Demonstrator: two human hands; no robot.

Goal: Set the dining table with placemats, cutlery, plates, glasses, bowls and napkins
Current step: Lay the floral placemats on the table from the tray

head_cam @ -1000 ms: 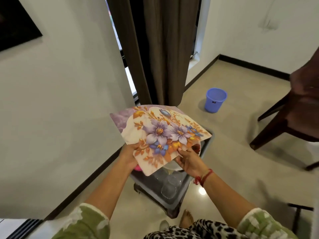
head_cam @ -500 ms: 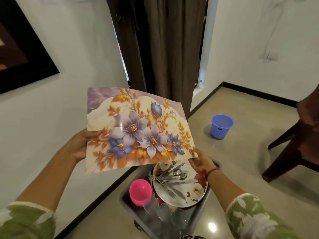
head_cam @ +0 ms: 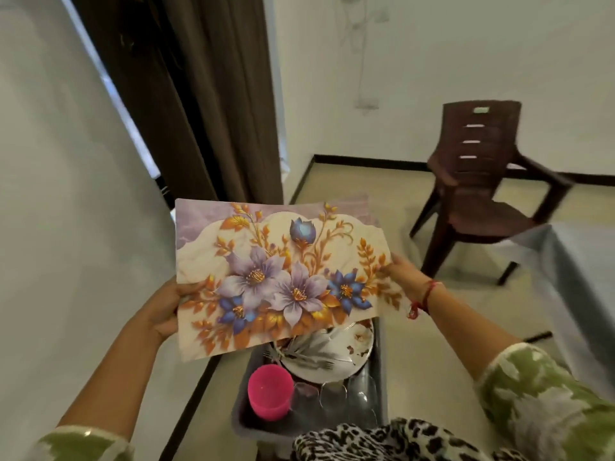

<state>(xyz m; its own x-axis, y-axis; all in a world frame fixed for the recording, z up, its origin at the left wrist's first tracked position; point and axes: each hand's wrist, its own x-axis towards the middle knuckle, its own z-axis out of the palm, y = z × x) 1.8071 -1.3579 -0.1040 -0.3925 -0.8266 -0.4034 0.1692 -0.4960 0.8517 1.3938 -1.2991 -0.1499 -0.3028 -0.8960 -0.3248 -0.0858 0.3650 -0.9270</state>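
The placemats [head_cam: 279, 277] now sit further right, left hand [head_cam: 163, 311] and right hand [head_cam: 397, 271] gripping opposite edges (apparently nothing laid; plate [head_cam: 352, 359], cutlery [head_cam: 306, 351] and glasses [head_cam: 332, 394] lie in the tub [head_cam: 244, 424]).

1. The placemat [head_cam: 279, 277] hides the far half of the plate [head_cam: 349, 354].
2. Behind the placemat, the fingers of my left hand [head_cam: 163, 311] are unseen.
3. Under the placemat's near edge, the cutlery [head_cam: 309, 354] blurs together.
4. Right of the placemat, the table [head_cam: 582, 277] is cut off.

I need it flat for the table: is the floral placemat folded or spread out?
Spread out. The floral placemat shows its whole flower print, with the left hand and right hand gripping opposite edges.
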